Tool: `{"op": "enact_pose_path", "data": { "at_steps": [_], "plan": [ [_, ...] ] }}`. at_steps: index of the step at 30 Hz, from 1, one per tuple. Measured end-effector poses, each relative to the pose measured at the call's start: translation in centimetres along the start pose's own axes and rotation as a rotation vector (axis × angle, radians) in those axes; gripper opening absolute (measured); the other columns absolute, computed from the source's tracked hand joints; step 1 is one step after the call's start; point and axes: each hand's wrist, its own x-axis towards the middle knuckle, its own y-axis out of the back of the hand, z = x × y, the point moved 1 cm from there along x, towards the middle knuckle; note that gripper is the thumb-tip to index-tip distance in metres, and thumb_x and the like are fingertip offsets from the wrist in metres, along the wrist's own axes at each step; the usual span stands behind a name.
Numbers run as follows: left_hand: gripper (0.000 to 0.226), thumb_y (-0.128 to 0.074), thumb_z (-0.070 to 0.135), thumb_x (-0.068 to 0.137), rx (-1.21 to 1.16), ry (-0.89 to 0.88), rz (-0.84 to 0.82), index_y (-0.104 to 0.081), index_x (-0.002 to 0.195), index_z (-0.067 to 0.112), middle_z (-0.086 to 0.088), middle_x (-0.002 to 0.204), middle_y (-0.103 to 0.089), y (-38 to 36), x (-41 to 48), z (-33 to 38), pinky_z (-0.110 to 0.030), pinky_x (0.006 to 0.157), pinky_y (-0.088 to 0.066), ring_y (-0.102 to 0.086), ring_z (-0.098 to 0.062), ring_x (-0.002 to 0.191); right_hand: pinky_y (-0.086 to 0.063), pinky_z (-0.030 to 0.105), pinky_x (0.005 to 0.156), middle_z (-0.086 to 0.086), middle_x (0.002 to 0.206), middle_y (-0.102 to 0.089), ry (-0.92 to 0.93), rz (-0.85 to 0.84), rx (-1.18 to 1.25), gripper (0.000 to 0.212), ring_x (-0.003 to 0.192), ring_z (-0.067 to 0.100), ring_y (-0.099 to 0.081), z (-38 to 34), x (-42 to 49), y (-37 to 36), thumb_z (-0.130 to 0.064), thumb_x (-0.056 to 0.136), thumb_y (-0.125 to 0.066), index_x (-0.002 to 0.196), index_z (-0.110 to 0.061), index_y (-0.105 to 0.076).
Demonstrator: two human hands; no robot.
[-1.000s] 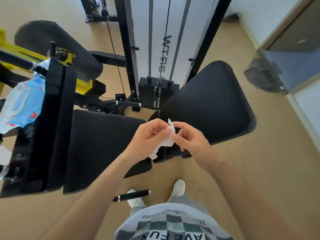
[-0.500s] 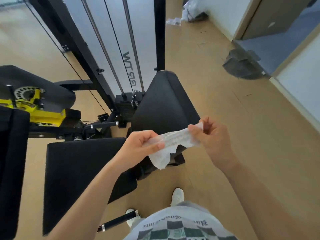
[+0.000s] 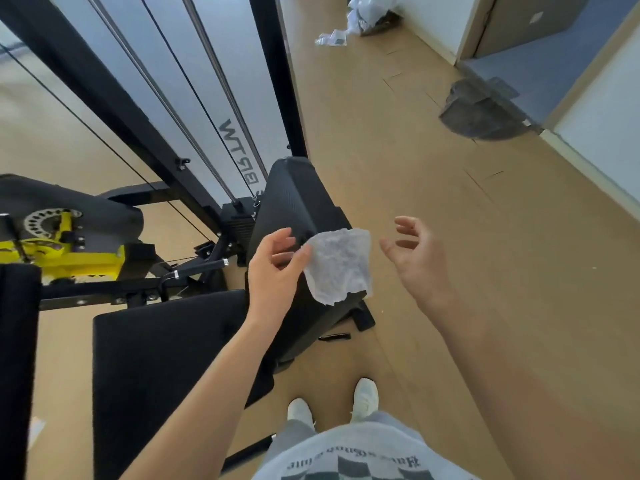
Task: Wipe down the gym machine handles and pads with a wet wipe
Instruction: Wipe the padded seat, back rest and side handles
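Observation:
A white wet wipe point(image 3: 339, 265) hangs unfolded in front of me, pinched at its upper left corner by my left hand point(image 3: 277, 271). My right hand point(image 3: 415, 258) hovers just right of the wipe with fingers spread, holding nothing. Behind the wipe stands the machine's black tilted back pad point(image 3: 294, 209). A flat black seat pad point(image 3: 166, 368) lies below my left forearm. A black handle with chrome rings point(image 3: 197, 268) sticks out left of my left hand.
The cable tower's black frame point(image 3: 273, 74) and steel guide rods rise at the back, with the weight stack point(image 3: 239, 220) at their foot. Yellow machine parts point(image 3: 65, 254) sit at left. A grey mat point(image 3: 485, 112) lies by the doorway. My white shoes point(image 3: 363, 400) stand on wooden floor.
The wipe was bunched, then stretched between both hands; now my right hand has let go and the wipe hangs unfolded from my left. The view has swung right.

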Motion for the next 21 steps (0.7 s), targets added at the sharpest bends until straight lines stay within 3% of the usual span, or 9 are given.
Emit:
{"op": "enact_pose_path", "data": {
  "at_steps": [2, 4, 7, 10, 14, 18, 21],
  "plan": [
    [0.039, -0.072, 0.031, 0.094, 0.137, -0.102, 0.119, -0.062, 0.131, 0.026, 0.016, 0.126, -0.063, 0.3, -1.0, -0.8, -0.030, 0.105, -0.047, -0.055, -0.003, 0.121, -0.052, 0.025, 0.089, -0.010, 0.124, -0.061, 0.063, 0.007, -0.061, 0.037, 0.110, 0.007, -0.060, -0.1, -1.5, -0.2, -0.028, 0.093, -0.072, 0.128, -0.028, -0.060],
    [0.036, -0.071, 0.024, 0.094, 0.259, -0.311, 0.177, -0.064, 0.130, 0.024, 0.012, 0.133, -0.060, 0.4, -2.5, -1.2, -0.023, 0.109, -0.037, -0.046, -0.003, 0.128, -0.050, 0.021, 0.094, -0.012, 0.128, -0.061, 0.162, -0.035, -0.053, 0.032, 0.115, 0.001, -0.058, -0.5, -3.3, -0.7, -0.026, 0.096, -0.069, 0.126, -0.030, -0.062],
    [0.039, -0.067, 0.019, 0.099, 0.266, -0.507, -0.025, -0.063, 0.137, 0.013, 0.000, 0.146, -0.056, -1.1, -4.1, -2.2, -0.023, 0.113, -0.035, -0.047, -0.014, 0.138, -0.039, 0.013, 0.107, -0.014, 0.145, -0.052, 0.282, -0.173, -0.066, 0.038, 0.132, -0.008, -0.046, -0.5, -5.2, -2.0, -0.022, 0.100, -0.063, 0.138, -0.027, -0.057],
    [0.045, -0.053, 0.021, 0.104, 0.262, -0.563, -0.132, -0.050, 0.149, 0.016, -0.006, 0.161, -0.040, -2.7, -4.4, -3.4, -0.030, 0.120, -0.033, -0.038, -0.022, 0.149, -0.026, 0.007, 0.113, -0.006, 0.160, -0.038, 0.308, -0.257, -0.089, 0.046, 0.144, -0.010, -0.029, -0.5, -5.8, -3.5, -0.018, 0.103, -0.057, 0.149, -0.017, -0.049],
    [0.048, -0.045, 0.018, 0.107, 0.213, -0.589, -0.185, -0.039, 0.154, 0.011, -0.007, 0.167, -0.026, -3.0, -2.1, -4.0, -0.046, 0.125, -0.028, -0.024, -0.026, 0.156, -0.012, -0.002, 0.109, 0.002, 0.163, -0.028, 0.356, -0.266, -0.231, 0.050, 0.147, -0.005, -0.018, -1.9, -4.9, -4.7, -0.015, 0.104, -0.054, 0.153, -0.011, -0.042],
    [0.049, -0.041, 0.019, 0.109, 0.179, -0.597, -0.235, -0.033, 0.156, 0.007, -0.007, 0.169, -0.021, -2.7, 1.6, -4.2, -0.054, 0.124, -0.027, -0.018, -0.026, 0.158, -0.005, 0.003, 0.115, 0.000, 0.168, -0.019, 0.346, -0.341, -0.452, 0.057, 0.154, 0.008, -0.017, -3.8, -2.3, -5.5, -0.029, 0.106, -0.050, 0.158, -0.020, -0.030],
    [0.051, -0.039, 0.022, 0.110, 0.156, -0.603, -0.255, -0.029, 0.158, 0.010, -0.009, 0.169, -0.020, -2.0, 4.6, -4.6, -0.057, 0.124, -0.025, -0.015, -0.026, 0.158, -0.008, 0.016, 0.120, 0.003, 0.170, -0.012, 0.347, -0.375, -0.657, 0.061, 0.155, 0.014, -0.015, -5.5, 0.1, -6.8, -0.036, 0.108, -0.043, 0.161, -0.022, -0.018]
  ]
}}
